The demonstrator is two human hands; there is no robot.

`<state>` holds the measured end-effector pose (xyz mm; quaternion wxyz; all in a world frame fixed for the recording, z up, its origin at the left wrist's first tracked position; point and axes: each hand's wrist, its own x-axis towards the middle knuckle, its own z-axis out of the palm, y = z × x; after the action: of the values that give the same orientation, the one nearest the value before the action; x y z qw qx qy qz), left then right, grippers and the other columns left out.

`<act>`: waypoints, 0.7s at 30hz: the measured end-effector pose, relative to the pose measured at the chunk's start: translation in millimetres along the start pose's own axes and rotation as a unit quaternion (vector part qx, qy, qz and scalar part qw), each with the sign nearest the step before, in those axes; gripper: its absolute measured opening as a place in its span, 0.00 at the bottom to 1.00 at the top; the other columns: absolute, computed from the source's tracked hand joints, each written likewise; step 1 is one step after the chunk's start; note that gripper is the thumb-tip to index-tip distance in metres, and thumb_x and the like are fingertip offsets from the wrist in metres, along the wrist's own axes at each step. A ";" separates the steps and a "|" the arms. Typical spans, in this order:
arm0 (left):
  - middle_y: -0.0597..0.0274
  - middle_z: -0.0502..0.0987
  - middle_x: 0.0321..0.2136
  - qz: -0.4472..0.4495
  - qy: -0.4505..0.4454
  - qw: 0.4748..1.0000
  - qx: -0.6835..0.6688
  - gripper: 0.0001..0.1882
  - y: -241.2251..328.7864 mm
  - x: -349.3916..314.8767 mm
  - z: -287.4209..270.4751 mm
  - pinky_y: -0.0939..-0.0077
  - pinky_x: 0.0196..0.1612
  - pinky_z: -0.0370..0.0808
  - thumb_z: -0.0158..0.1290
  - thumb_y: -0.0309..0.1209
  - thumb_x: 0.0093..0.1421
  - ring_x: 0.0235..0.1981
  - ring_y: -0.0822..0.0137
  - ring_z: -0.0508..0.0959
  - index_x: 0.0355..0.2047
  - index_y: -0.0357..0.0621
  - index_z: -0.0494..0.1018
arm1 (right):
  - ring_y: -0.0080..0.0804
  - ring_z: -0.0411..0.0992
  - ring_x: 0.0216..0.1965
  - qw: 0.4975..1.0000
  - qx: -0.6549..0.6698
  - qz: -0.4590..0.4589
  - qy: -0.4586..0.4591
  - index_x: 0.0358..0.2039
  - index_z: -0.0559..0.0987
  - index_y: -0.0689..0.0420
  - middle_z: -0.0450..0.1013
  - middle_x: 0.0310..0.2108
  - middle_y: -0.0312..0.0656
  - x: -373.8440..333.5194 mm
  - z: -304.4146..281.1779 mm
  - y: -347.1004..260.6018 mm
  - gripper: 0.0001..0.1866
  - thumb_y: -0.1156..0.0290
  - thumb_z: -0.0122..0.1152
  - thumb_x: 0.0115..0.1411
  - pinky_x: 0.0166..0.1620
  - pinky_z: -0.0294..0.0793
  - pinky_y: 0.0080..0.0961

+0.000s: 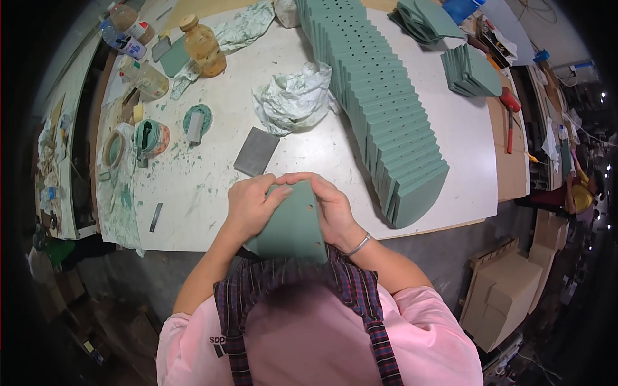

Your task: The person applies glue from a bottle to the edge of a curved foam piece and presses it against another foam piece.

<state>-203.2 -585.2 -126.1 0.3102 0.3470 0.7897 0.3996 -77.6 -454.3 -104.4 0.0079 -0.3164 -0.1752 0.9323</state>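
In front of my body I hold a green painted panel (291,222) with small holes near its right edge. My left hand (251,201) is closed on its upper left part, thumb lying across the face. My right hand (336,207) wraps the upper right corner, fingers curled along the far edge. The lower end of the panel reaches my checked apron (257,283). Just beyond my left hand, a dark grey rectangular pad (257,151) lies flat on the white table (193,219). Behind it sits a crumpled, green-stained white cloth (291,101).
A long overlapping row of green panels (380,109) runs along the table to my right. More panels (468,72) and a red-headed mallet (510,103) lie farther right. A putty tin (154,138), a glass jar (205,48) and a metal scraper blade (156,217) are on the left.
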 end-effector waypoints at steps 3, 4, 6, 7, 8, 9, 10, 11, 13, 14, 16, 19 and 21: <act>0.51 0.76 0.21 -0.008 -0.011 0.999 0.041 0.21 1.9 -1.3 -1.3 0.56 0.27 0.69 0.55 0.49 0.59 0.24 0.48 0.77 0.25 0.41 0.75 | 0.39 0.71 0.54 0.998 -0.067 -0.015 -0.003 0.50 0.73 0.66 0.70 0.55 0.51 1.4 -2.6 -4.3 0.22 0.59 0.44 0.70 0.60 0.69 0.37; 0.51 0.76 0.21 -0.008 -0.011 0.999 0.041 0.21 3.2 -1.6 -2.3 0.56 0.27 0.69 0.55 0.49 0.59 0.24 0.48 0.77 0.25 0.41 0.75 | 0.39 0.71 0.53 0.996 -0.083 -0.018 -0.008 0.49 0.73 0.66 0.71 0.54 0.51 2.7 -2.5 -5.4 0.22 0.59 0.44 0.70 0.60 0.69 0.37; 0.47 0.75 0.21 -0.018 -0.018 0.998 0.058 0.21 5.7 -1.8 -3.8 0.58 0.27 0.69 0.55 0.47 0.59 0.24 0.46 0.76 0.27 0.38 0.75 | 0.39 0.71 0.53 0.995 -0.099 -0.022 -0.012 0.49 0.73 0.66 0.71 0.54 0.51 4.1 -2.3 -6.5 0.21 0.59 0.43 0.70 0.59 0.70 0.37; 0.47 0.75 0.21 -0.018 -0.019 0.998 0.058 0.21 5.8 -0.4 -3.6 0.58 0.27 0.69 0.55 0.47 0.59 0.24 0.46 0.76 0.27 0.38 0.75 | 0.39 0.71 0.54 0.994 -0.103 -0.027 -0.008 0.50 0.73 0.66 0.71 0.54 0.51 4.7 -2.1 -6.7 0.22 0.59 0.43 0.70 0.59 0.70 0.37; 0.47 0.75 0.22 -0.017 -0.016 0.998 0.059 0.21 5.8 1.8 -3.7 0.58 0.27 0.69 0.54 0.47 0.59 0.24 0.46 0.76 0.27 0.38 0.75 | 0.39 0.71 0.54 0.994 -0.107 -0.031 -0.004 0.50 0.72 0.67 0.71 0.54 0.52 4.9 -1.5 -6.7 0.22 0.59 0.43 0.70 0.59 0.70 0.37; 0.47 0.75 0.22 -0.015 -0.014 0.998 0.059 0.21 5.9 3.8 -3.8 0.58 0.27 0.69 0.54 0.47 0.59 0.24 0.46 0.76 0.27 0.39 0.75 | 0.39 0.71 0.54 0.994 -0.107 -0.031 -0.004 0.50 0.72 0.67 0.71 0.54 0.52 4.5 -0.4 -7.4 0.22 0.59 0.43 0.70 0.59 0.70 0.37; 0.47 0.75 0.22 -0.015 -0.014 0.998 0.059 0.21 6.2 5.5 -3.8 0.58 0.27 0.69 0.54 0.47 0.59 0.24 0.46 0.76 0.27 0.39 0.75 | 0.37 0.73 0.51 0.997 -0.077 -0.032 0.001 0.51 0.72 0.67 0.72 0.53 0.51 3.7 1.4 -8.7 0.21 0.61 0.43 0.71 0.57 0.72 0.34; 0.49 0.75 0.22 -0.016 -0.016 0.998 0.057 0.22 6.2 6.7 -3.9 0.57 0.27 0.69 0.54 0.49 0.59 0.24 0.46 0.76 0.26 0.39 0.74 | 0.34 0.75 0.48 0.998 -0.047 -0.032 0.005 0.51 0.72 0.68 0.74 0.52 0.49 3.0 3.5 -9.8 0.20 0.63 0.42 0.72 0.54 0.75 0.30; 0.50 0.76 0.21 -0.017 -0.017 0.998 0.054 0.24 7.3 6.9 -4.3 0.55 0.27 0.69 0.55 0.52 0.58 0.24 0.47 0.77 0.24 0.40 0.74 | 0.34 0.75 0.49 0.998 -0.051 -0.043 0.012 0.52 0.72 0.68 0.73 0.52 0.50 -2.0 10.6 -11.8 0.20 0.64 0.42 0.72 0.54 0.75 0.31; 0.50 0.76 0.21 -0.014 -0.018 0.998 0.063 0.24 9.1 7.0 -5.0 0.55 0.28 0.69 0.55 0.52 0.58 0.25 0.47 0.77 0.24 0.40 0.74 | 0.35 0.75 0.49 0.997 -0.055 -0.056 0.021 0.53 0.71 0.68 0.73 0.53 0.51 -4.4 12.4 -12.5 0.20 0.64 0.42 0.72 0.54 0.75 0.31; 0.50 0.76 0.22 -0.011 -0.017 0.997 0.071 0.24 12.6 6.6 -6.5 0.55 0.28 0.70 0.55 0.52 0.58 0.25 0.47 0.77 0.24 0.40 0.74 | 0.35 0.74 0.50 0.993 -0.088 -0.074 -0.001 0.52 0.71 0.68 0.73 0.52 0.52 -6.6 9.8 -12.4 0.20 0.65 0.43 0.72 0.55 0.75 0.32; 0.50 0.76 0.22 -0.003 -0.014 0.994 0.104 0.24 19.3 5.3 -8.4 0.55 0.28 0.70 0.55 0.51 0.57 0.26 0.46 0.78 0.24 0.39 0.74 | 0.36 0.74 0.50 0.986 -0.129 -0.099 -0.031 0.50 0.73 0.69 0.73 0.52 0.53 -4.2 6.9 -13.9 0.18 0.66 0.44 0.71 0.56 0.74 0.33; 0.51 0.76 0.21 0.003 0.013 0.990 0.142 0.23 24.7 3.8 -10.3 0.55 0.27 0.69 0.57 0.50 0.56 0.25 0.47 0.77 0.22 0.39 0.72 | 0.37 0.74 0.50 0.984 -0.138 -0.106 -0.040 0.49 0.74 0.69 0.74 0.51 0.54 -2.5 3.9 -13.6 0.17 0.67 0.45 0.71 0.56 0.74 0.33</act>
<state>-205.8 -575.6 -101.0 0.2468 0.3848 0.8412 0.2887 -79.2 -443.1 -95.6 0.0562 -0.2569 -0.3346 0.9049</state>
